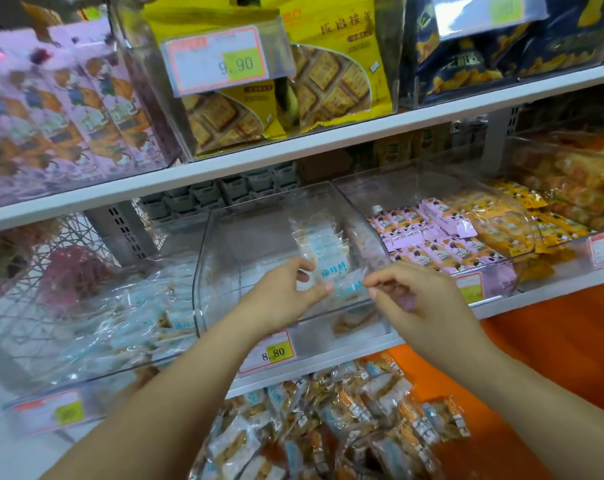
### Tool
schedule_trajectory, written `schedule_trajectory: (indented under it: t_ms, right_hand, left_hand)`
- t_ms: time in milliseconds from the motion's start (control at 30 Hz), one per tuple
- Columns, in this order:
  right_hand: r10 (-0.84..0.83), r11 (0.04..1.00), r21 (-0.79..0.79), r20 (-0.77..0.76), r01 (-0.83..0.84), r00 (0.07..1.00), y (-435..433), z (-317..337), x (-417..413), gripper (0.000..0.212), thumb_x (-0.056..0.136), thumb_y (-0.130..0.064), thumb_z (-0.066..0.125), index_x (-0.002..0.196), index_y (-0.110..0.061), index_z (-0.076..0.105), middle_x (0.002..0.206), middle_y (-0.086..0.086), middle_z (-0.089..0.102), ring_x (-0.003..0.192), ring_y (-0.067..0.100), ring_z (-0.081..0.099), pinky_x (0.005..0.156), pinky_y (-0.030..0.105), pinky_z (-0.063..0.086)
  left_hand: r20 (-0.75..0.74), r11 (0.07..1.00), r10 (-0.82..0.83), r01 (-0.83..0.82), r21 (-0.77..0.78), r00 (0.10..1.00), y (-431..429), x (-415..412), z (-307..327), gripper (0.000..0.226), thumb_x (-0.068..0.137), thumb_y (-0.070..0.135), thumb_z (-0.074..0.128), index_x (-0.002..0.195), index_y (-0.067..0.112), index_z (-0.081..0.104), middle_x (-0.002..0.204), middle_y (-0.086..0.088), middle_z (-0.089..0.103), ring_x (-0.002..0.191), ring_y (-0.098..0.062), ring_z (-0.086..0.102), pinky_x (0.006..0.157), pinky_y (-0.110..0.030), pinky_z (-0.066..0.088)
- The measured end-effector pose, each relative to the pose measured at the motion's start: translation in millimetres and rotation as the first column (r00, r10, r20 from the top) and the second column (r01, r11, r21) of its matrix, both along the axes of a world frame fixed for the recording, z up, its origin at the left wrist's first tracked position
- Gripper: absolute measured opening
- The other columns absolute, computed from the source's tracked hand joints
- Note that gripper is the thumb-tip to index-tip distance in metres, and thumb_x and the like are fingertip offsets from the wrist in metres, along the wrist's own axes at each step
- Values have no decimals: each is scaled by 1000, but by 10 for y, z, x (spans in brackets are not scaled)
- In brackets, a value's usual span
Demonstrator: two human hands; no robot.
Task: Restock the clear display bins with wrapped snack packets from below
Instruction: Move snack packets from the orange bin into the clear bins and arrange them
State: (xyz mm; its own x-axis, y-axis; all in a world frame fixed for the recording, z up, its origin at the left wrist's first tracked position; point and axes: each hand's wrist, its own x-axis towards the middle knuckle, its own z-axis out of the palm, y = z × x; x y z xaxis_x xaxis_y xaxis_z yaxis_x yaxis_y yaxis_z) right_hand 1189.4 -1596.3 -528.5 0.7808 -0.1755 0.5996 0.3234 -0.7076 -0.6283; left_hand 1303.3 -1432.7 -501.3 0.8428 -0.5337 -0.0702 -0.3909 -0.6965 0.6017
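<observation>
Far left: neighbour bin is already well stocked with blue-white packets, lying loose in a slope toward the front lip so a shopper can reach them.

Centre: clear bin is nearly bare. One or two packets sit at the near bottom corner, so this one looks like the bin being filled. The 8.80 price tag on its front rail stays readable, with the arms passing over it.

Left hand reaches over the bin's front lip, thumb and fingers pinching the left edge of a small stack of packets. The stack is fanned upright inside the bin and not yet lying flat. The edge grip probably keeps the stack together while it is lowered.

Below the shelf, a heap of wrapped snacks is the supply, near and within easy reach.

Right hand has its fingers curled, and thumb and forefinger appear to nip the right end of the lowest packet. Blur makes this slightly uncertain. Both hands steady the same bunch from opposite ends.

Right: pink packets bin is full and needs nothing. Orange surface runs beneath it.
</observation>
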Motion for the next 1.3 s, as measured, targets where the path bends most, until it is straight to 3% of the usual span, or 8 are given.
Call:
schedule_trajectory:
  t_ms: [133,200,300,467,633,833,1000,1300]
  right_hand:
    - [180,984,16,-131,-180,975,324,-210,-101,10,84,-13,63,86,-20,70,74,-20,59,73,-4,55,66,6,39]
    - [236,969,-5,-282,-248,930,498,-385,-102,12,85,-12,66,87,-23,70,74,-19,59,73,-3,56,64,8,39]
    - [251,928,-109,-522,-356,815,706,-724,-38,13,88,-19,62,99,-23,69,90,-15,66,80,2,58,68,6,37]
    - [98,871,-208,-814,-445,572,775,-1445,119,38,89,-25,61,127,-21,56,116,-2,65,100,13,60,79,16,40]
    - [-20,866,-196,-933,-459,360,676,-2074,251,62,83,-31,67,138,-21,42,126,11,59,109,25,58,88,27,45]
    - [-44,903,-127,-978,-410,206,577,-2403,377,96,73,-39,77,149,-26,20,153,8,26,138,29,30,111,37,29]
    - [-5,851,-95,-985,-516,174,612,-2481,464,92,80,-24,74,151,-30,15,159,0,4,145,24,13,114,38,28]
    - [-27,802,-220,-942,-555,335,724,-2492,479,35,88,-29,62,123,-27,58,130,-1,45,121,21,43,97,33,40]
  left_hand:
    - [262,897,55,68,-437,964,460,-436,-143,16,93,19,59,96,34,56,98,15,63,79,2,61,64,-11,48]
    - [318,882,25,129,-453,948,737,-615,-378,13,93,16,58,94,29,61,88,15,64,79,1,61,68,-13,48]
    - [281,940,-50,140,-312,958,1095,-694,-919,12,89,16,57,94,22,66,84,18,64,80,6,59,72,-7,41]
    - [-201,997,37,-49,-56,979,1540,-415,-1887,17,89,21,60,107,24,59,107,-1,63,98,-14,61,88,-19,43]
    - [-396,909,30,140,392,918,1837,-177,-2461,74,93,35,58,152,18,16,158,-1,17,141,-19,28,111,-23,25]
    - [-561,947,104,92,309,822,1877,-55,-2747,123,58,80,67,151,16,20,157,-4,22,141,-21,29,115,-31,25]
    - [-479,962,195,-71,263,856,1764,-173,-2899,103,70,50,77,151,34,14,152,1,33,136,-19,36,104,-18,30]
    - [-536,951,-39,197,240,844,1432,-409,-2915,103,69,51,78,149,41,13,153,0,-9,141,-29,22,113,-29,27]
